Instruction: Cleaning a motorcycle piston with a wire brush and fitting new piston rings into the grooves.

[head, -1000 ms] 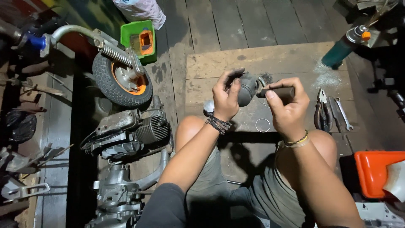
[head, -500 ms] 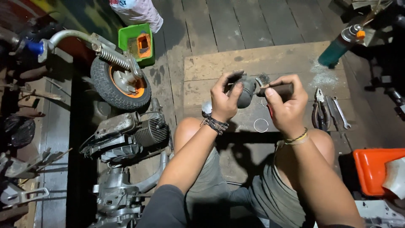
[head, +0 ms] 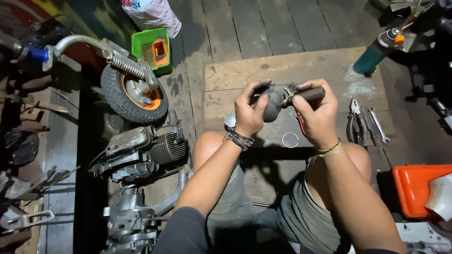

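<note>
I am holding up a small grey metal part [head: 274, 104], rounded and dull, about at the level of my knees and above a bare plywood board [head: 263, 70] lying on the plank floor. My left hand [head: 249, 110] is curling around the part from its left side, fingers closed on it and thumb on top. My right hand [head: 316, 113] is closing on a dark tool handle [head: 310, 94], and the tool's thin tip is meeting the part at its right end (exactly what the tip is touching is too small to tell). The part is sitting between my two hands, which are nearly touching each other.

I am wearing a dark braided bracelet [head: 239, 139] on my left wrist and thin yellow bands [head: 329, 149] on my right. A small metal ring [head: 290, 139] is lying on the board just below my hands. Pliers [head: 355, 120] and a wrench [head: 378, 124] are lying to my right, well apart from the part. A small wheel with an orange hub [head: 134, 96] and an engine [head: 141, 153] are lying to my left.
</note>
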